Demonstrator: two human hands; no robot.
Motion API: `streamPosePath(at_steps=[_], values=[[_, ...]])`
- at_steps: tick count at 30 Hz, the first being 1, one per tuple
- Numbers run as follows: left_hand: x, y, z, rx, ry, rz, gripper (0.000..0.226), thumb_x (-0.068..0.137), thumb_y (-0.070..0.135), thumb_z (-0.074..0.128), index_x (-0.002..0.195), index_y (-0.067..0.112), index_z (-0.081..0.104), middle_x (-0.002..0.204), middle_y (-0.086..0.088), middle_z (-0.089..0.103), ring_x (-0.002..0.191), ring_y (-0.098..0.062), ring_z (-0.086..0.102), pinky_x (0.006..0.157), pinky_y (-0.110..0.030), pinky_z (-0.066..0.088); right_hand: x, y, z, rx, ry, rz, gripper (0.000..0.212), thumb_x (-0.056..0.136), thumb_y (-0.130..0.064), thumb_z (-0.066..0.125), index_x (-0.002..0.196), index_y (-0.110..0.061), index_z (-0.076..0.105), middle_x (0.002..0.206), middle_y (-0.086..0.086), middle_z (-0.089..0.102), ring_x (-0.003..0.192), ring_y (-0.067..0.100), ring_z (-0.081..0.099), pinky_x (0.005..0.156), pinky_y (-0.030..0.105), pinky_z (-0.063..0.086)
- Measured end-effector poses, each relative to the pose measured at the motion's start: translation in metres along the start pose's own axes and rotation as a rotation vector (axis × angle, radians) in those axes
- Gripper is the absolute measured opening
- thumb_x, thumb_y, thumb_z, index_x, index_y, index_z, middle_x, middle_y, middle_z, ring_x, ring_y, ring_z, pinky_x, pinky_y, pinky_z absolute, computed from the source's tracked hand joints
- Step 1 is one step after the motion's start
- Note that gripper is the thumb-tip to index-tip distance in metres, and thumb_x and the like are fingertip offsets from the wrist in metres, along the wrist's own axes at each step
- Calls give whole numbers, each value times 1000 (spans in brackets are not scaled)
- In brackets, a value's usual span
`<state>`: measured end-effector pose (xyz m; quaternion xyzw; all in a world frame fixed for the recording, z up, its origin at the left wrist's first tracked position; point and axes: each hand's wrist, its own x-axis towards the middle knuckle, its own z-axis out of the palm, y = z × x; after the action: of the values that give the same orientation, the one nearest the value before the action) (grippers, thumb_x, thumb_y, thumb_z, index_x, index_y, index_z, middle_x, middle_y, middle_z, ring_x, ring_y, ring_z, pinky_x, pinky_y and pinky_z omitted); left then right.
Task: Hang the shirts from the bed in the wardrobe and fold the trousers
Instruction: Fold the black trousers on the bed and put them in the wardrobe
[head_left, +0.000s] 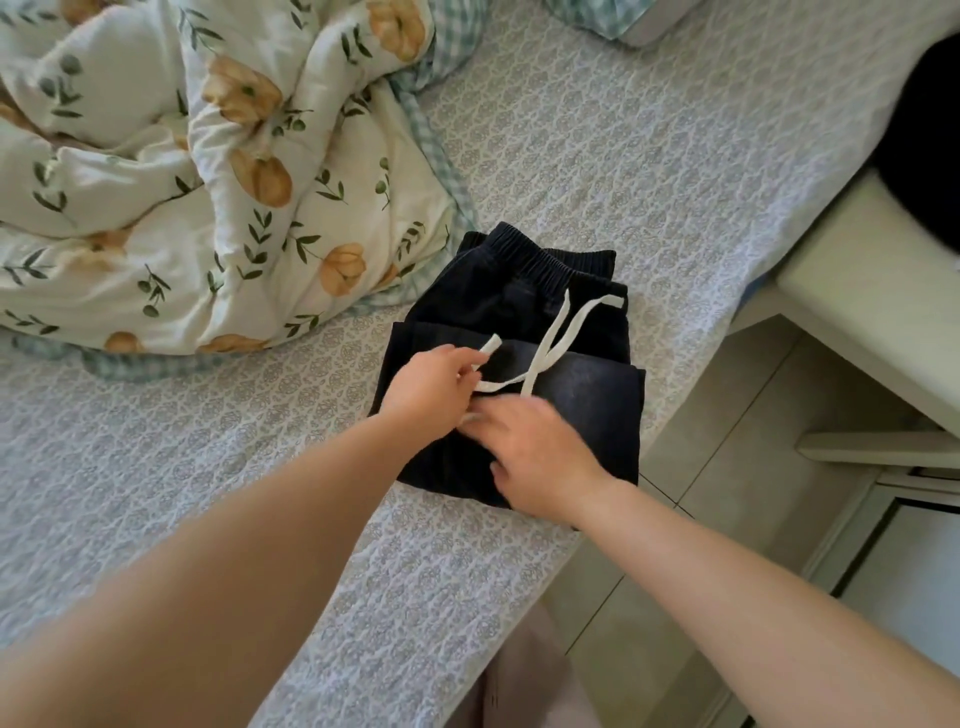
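Note:
Dark trousers (576, 395) lie folded into a compact stack near the bed's right edge, elastic waistband at the far end. Their white drawstring (558, 332) trails over the top fold. My left hand (426, 395) rests on the stack's left side and pinches one end of the drawstring between its fingertips. My right hand (535, 452) lies on the near part of the stack, blurred, fingers pointing left toward the other cord end; whether it holds anything is unclear. No shirt is in view.
The bed (597, 156) has a patterned grey cover. A crumpled floral duvet (208, 171) fills its far left. A pale bedside table (878, 296) with a black object (930, 140) stands at right, tiled floor (727, 452) below.

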<state>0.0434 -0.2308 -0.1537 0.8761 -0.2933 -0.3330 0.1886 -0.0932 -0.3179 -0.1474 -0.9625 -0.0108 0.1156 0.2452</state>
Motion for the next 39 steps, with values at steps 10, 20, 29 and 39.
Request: streamPosePath(at_steps=[10,20,29,39], values=[[-78,-73,25,799,-16,684,99,72,61,61,150,17,19,157,-7,16,144,-26,17,115,-52,22,-53,-4,41,-413,-130,245,108,69,-62,67,149,-16,11,156,18,2,141,42,13,106,66,18],[-49,-50,29,848,-72,352,62,97,22,40,152,18,11,157,-1,20,144,-16,20,115,-33,18,-53,3,38,-219,143,398,84,60,8,75,138,-3,43,119,22,62,115,37,57,88,49,52],[-82,15,-43,778,-526,340,19,82,27,48,97,25,59,78,5,60,68,-16,58,51,-26,38,-68,-3,-54,173,-424,389,46,68,-30,59,113,-37,53,95,-10,65,86,17,60,64,25,43],[14,33,-56,624,-145,162,50,92,38,40,141,35,34,135,0,48,124,-25,44,95,-42,42,-13,101,-97,306,-125,732,45,79,-43,65,121,-30,55,122,-3,57,106,18,54,84,29,42]])
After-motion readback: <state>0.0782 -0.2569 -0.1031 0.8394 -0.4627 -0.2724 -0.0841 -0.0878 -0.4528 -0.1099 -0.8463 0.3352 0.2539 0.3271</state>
